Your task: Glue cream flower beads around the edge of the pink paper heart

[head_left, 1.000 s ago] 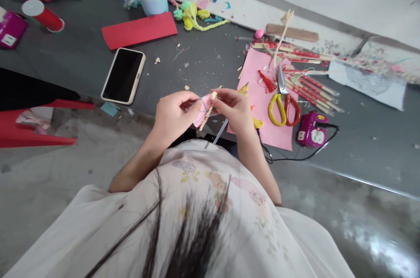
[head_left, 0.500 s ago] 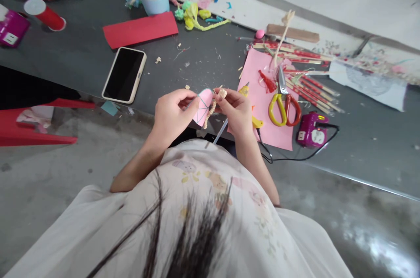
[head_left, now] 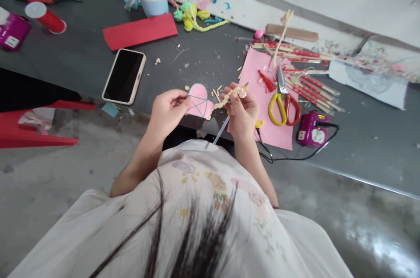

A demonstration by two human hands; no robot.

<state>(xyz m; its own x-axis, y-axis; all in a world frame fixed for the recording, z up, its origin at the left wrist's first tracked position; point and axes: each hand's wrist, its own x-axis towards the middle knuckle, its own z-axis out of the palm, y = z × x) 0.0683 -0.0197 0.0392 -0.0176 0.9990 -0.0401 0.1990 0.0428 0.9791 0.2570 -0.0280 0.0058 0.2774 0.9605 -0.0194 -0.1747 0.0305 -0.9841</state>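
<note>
My left hand (head_left: 171, 109) pinches the left edge of a pink paper cutout (head_left: 198, 99) with a rounded top and teal lines crossing on it. Between the thumb and fingers of my right hand (head_left: 242, 109) is a cream-coloured knobbly braided strip (head_left: 226, 99). Its lower end touches or lies just beside the cutout's lower right corner; I cannot tell which. Behind and partly under my right hand is a yellow glue gun (head_left: 259, 124), mostly hidden, with a clear glue stick (head_left: 222, 130) jutting toward my body. Small cream sticks (head_left: 216, 92) lie on the table between my hands.
Scissors (head_left: 282, 103) and a red tassel (head_left: 266, 81) lie on pink paper (head_left: 252, 64) at right, near wrapped sticks (head_left: 311, 90) and a purple box with a cable (head_left: 311, 129). At left are a phone (head_left: 124, 76), red paper (head_left: 140, 31) and a red spool (head_left: 49, 20).
My hands have moved slightly apart. The pink cutout has turned to face up more fully, and the braided strip now stretches out to the right instead of hanging beside it.
</note>
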